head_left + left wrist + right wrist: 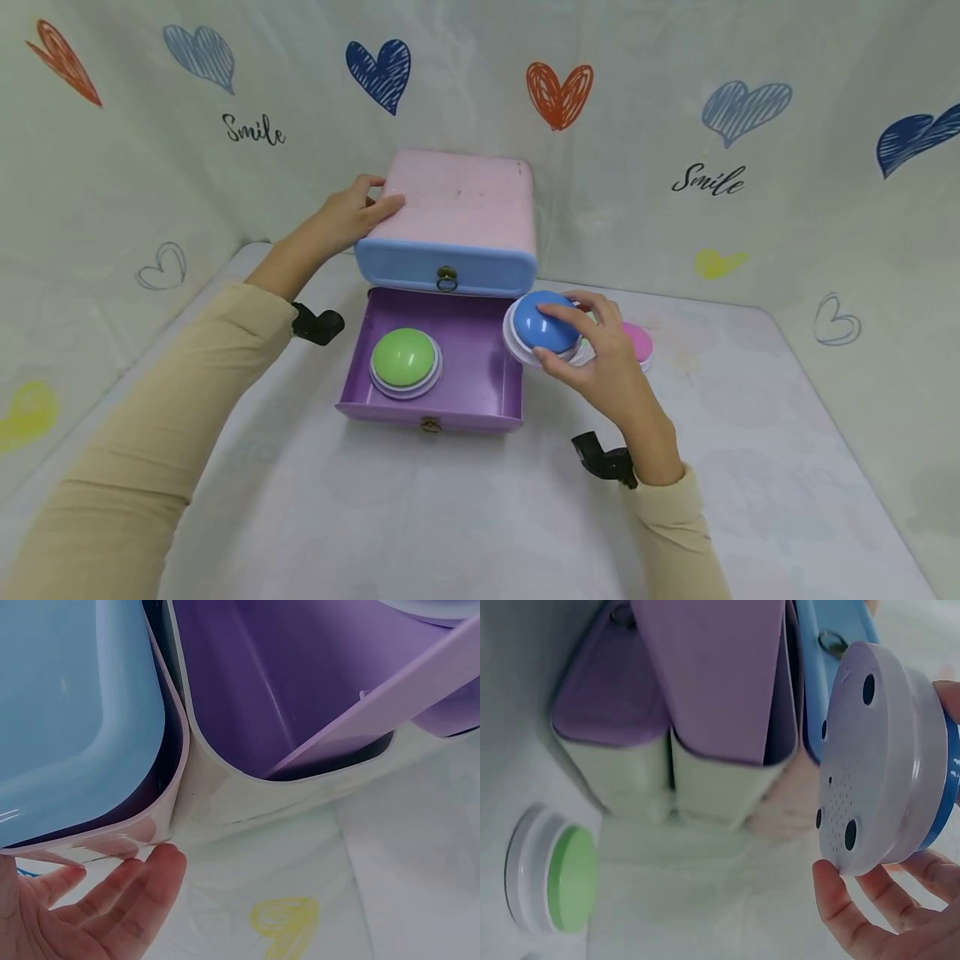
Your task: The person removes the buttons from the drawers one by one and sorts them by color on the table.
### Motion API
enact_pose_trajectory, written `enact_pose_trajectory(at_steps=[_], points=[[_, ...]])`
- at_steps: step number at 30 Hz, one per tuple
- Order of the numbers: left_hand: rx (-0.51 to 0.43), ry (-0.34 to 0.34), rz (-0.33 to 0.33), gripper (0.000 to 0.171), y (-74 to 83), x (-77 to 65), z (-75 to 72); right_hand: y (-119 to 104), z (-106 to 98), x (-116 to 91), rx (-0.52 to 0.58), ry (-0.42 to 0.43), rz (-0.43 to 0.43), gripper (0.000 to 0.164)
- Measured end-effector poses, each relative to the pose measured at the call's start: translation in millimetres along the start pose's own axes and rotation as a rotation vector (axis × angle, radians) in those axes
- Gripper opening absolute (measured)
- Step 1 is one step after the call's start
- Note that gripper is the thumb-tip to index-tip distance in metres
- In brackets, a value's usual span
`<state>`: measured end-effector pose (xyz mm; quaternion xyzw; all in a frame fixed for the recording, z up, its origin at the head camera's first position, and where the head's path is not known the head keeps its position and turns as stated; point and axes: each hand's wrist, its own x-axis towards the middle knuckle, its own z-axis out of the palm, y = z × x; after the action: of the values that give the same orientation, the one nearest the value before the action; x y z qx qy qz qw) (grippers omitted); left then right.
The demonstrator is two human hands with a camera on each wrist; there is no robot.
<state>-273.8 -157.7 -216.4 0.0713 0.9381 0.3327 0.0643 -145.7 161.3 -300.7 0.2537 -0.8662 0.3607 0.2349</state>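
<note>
A small cabinet [457, 196] has a pink top and a blue upper drawer [405, 260]. Below that, its purple drawer [480, 404] is pulled out, with a green push button [403, 358] on a white base lying inside at the left. My left hand [348, 217] rests on the cabinet's upper left side; in the left wrist view its fingers [146, 900] lie fairly straight against the wall. My right hand [603, 358] grips a blue push button [546, 323] by the drawer's right edge, above table height. The right wrist view shows its white base [870, 765] tilted, underside visible.
A pink push button [638, 342] stands on the table behind my right hand, which partly hides it. Beside it, another green push button [574, 877] sits on the table. Behind the cabinet hangs a white sheet [480, 50] printed with hearts.
</note>
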Motion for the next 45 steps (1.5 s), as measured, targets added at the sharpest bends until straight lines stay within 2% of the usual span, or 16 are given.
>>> enact_pose_trajectory(at_steps=[11,21,31,38,45], points=[[-0.006,-0.011,-0.001,0.074,0.2,-0.6,2.1,35,-35,-9,-0.108,0.124,0.136,0.048],[0.001,-0.01,-0.007,0.076,-2.6,0.4,0.5,62,-59,-20,-0.149,0.225,0.242,0.047],[-0.008,-0.012,-0.001,0.076,-1.7,2.0,0.6,92,-71,-35,-0.198,0.219,0.514,0.05],[-0.017,-0.015,0.006,0.076,-2.4,2.5,0.8,113,-71,-46,-0.18,0.24,0.614,0.052],[-0.016,-0.014,0.004,0.076,-1.8,2.5,1.1,136,-70,-58,-0.169,0.182,0.768,0.055]])
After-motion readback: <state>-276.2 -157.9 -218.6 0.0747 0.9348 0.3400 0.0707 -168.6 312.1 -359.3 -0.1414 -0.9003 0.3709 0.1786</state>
